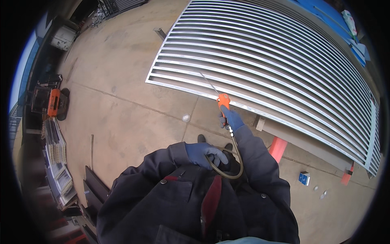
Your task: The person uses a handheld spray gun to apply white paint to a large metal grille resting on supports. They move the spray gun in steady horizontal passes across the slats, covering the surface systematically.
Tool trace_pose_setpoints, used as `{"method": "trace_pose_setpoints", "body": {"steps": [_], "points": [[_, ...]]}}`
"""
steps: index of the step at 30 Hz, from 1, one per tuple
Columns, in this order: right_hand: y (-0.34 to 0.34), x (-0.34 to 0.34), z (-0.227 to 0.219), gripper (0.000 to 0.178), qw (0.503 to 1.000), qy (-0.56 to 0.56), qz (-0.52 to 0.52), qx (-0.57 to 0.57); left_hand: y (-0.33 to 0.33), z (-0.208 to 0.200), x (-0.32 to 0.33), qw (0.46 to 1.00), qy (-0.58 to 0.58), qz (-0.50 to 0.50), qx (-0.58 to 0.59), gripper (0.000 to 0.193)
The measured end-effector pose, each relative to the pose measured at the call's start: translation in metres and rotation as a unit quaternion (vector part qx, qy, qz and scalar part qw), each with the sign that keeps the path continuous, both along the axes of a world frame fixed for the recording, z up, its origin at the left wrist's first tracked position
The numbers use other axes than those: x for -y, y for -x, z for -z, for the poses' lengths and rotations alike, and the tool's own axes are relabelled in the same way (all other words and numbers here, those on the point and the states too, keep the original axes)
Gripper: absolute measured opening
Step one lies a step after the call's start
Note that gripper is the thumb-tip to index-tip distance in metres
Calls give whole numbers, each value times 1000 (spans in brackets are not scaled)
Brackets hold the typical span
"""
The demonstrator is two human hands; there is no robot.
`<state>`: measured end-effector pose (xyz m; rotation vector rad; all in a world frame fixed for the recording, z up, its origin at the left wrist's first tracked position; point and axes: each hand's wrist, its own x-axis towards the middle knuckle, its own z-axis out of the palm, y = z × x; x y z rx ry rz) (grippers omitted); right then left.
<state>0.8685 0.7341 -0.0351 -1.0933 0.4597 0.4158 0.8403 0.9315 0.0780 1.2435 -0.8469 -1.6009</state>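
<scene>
Both my hands wear blue-grey gloves. My right hand (pixel 232 118) grips an orange air blow gun (pixel 223 100) by its handle, its long thin nozzle pointing forward and left over the near edge of a slatted metal panel (pixel 243 102). From the fitting under the handle, an olive air hose (pixel 241 160) loops down and back toward my body. My left hand (pixel 206 155) is closed round part of that hose, close to my chest. The panel, with many parallel silvery slats, lies flat on supports ahead and to the right.
Red supports (pixel 278 149) stand under the panel. On the floor at right lies a small blue-and-white box (pixel 304 178). An orange machine (pixel 54 103), probably a forklift, is at far left, above stacked panels (pixel 57 142). Blue sheeting (pixel 325 16) lies beyond the slats.
</scene>
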Motion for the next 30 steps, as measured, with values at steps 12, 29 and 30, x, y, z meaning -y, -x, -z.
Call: {"method": "trace_pose_setpoints", "body": {"steps": [12,29,30], "points": [[-111,-36,-9,58,997,31,54,48,18,-7,-46,994,-44,-102,-12,43],[-252,-20,-43,62,990,27,122,63,-55,66,-146,947,-57,-306,77,32],[-263,-10,-48,62,989,35,126,73,-61,84,-153,940,-59,-312,123,32]]}}
